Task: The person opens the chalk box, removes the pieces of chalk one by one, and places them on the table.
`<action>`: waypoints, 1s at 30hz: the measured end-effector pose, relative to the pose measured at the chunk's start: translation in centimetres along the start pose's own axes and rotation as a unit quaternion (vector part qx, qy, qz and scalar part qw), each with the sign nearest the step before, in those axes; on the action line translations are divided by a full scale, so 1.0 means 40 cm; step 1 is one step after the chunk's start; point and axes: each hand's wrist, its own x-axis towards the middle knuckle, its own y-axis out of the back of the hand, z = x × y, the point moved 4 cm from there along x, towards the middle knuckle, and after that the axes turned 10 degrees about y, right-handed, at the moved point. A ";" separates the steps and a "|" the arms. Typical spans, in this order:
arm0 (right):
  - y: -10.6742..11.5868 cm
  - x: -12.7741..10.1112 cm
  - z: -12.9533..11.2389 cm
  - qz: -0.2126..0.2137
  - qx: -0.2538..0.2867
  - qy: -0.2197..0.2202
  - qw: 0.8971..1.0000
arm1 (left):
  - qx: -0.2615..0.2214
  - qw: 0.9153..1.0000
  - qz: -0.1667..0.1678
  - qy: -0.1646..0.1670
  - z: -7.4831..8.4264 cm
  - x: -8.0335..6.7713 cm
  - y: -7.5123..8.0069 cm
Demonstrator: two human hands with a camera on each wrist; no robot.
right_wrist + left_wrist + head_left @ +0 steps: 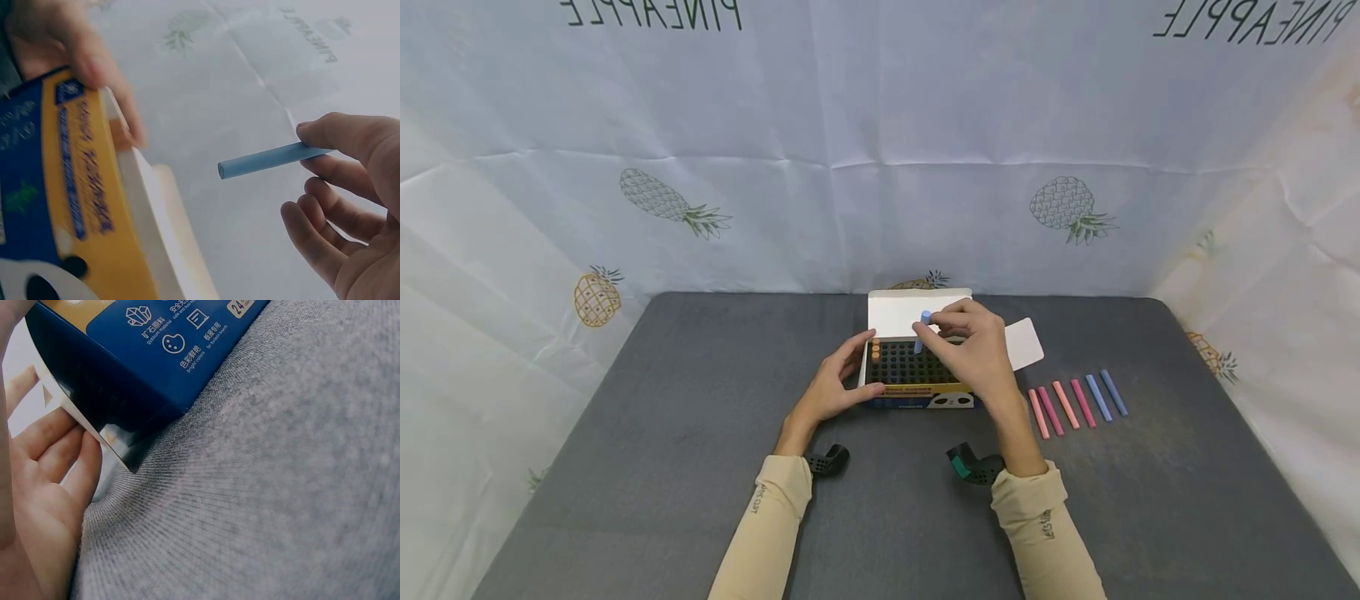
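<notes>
We see the right hand pinching a blue chalk stick between thumb and forefinger, its other fingers loosely curled beneath and holding nothing. The stick hangs over the open chalk box, lower end down toward the black grid of holes; whether the tip already sits in a hole we cannot tell, since the hand covers that part in the head view. A few orange sticks stand in the grid's left column.

The left hand steadies the box, fingers lying along its left wall and thumb against the front; in the left wrist view its fingers touch the box's side flap. The box stands near the middle of the grey worktop, lid raised at the back.

To the right of the box, apart from it, six loose sticks lie in a row on the worktop: pink ones and two blue.
</notes>
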 end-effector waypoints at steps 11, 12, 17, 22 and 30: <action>0.083 -0.005 0.026 0.041 -0.031 -0.026 0.998 | 0.003 1.000 -0.004 -0.004 -0.003 0.003 0.004; 0.088 -0.006 0.027 0.044 -0.035 -0.028 0.998 | 0.003 1.000 -0.003 -0.004 -0.003 0.003 0.004; 0.112 -0.009 0.032 0.052 -0.040 -0.040 0.997 | 0.001 1.000 -0.004 -0.001 -0.004 0.003 0.005; 0.139 -0.013 0.037 0.058 -0.042 -0.050 0.996 | -0.002 1.000 -0.005 0.000 -0.003 0.004 0.005; 0.182 -0.021 0.050 0.087 -0.041 -0.058 0.994 | 0.000 1.000 -0.007 0.005 -0.004 0.005 0.003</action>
